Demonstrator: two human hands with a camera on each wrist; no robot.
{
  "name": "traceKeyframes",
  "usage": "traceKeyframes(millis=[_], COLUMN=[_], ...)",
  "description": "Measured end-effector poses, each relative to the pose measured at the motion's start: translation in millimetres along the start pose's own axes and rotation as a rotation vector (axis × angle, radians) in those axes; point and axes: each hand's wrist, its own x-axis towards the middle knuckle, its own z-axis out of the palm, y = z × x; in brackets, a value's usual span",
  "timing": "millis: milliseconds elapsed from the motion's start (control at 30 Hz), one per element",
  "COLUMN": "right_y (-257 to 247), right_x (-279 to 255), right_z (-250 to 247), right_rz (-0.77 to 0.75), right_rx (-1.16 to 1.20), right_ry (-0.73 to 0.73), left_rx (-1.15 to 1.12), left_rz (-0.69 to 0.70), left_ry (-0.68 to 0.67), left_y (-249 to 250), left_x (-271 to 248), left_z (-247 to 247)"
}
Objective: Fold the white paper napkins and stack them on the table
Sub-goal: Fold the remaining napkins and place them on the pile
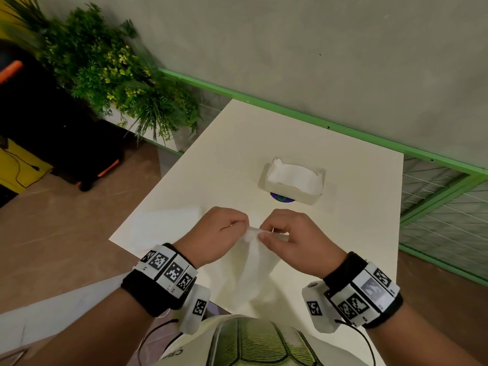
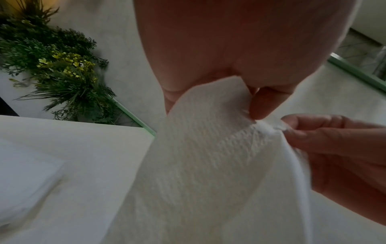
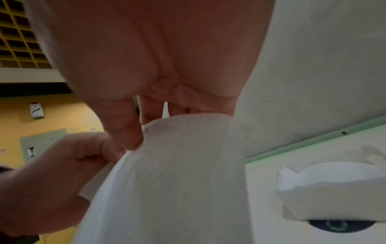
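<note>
Pinching one white napkin [image 1: 253, 262] at its top edge, the left hand [image 1: 219, 233] and right hand [image 1: 293, 241] meet over the table [image 1: 356, 207] — each grip grasping the paper between thumb and fingertips. Only the left wrist view shows its dimpled embossing; only the head view shows a flat napkin [image 1: 169, 223] lying left, near the table's edge. The napkin holder [image 1: 293, 184] sits beyond — bare table lies to the right.

Bench [image 1: 356, 233] open at right and far left; napkin holder [image 1: 293, 192] blocks far centre, purple disc [image 1: 281, 198] touching its near side; flat napkin [image 1: 169, 220] occupies left.
</note>
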Motion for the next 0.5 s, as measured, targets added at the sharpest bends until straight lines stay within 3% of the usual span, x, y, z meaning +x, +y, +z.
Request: traceKeyframes(millis=[167,400,500], right_y=[-4.5,-8.8,-11.1], right_x=[-0.9,2.7,5.7], right_z=[1.7,2.0,2.6], right_rz=[0.097,0.133,0.116], right_rx=[0.102,0.319,0.408], right_ry=[-0.070,0.215,0.267], left_rx=[0.018,0.022,0.063], left_rz=[0.002,0.244,0.321], left_ry=[0.099,0.461,0.385], left_y=[-6.4,-4.7,-0.4], left_x=[-0.7,-11.8,-16.7], left_z=[-1.5,5.6,11.7])
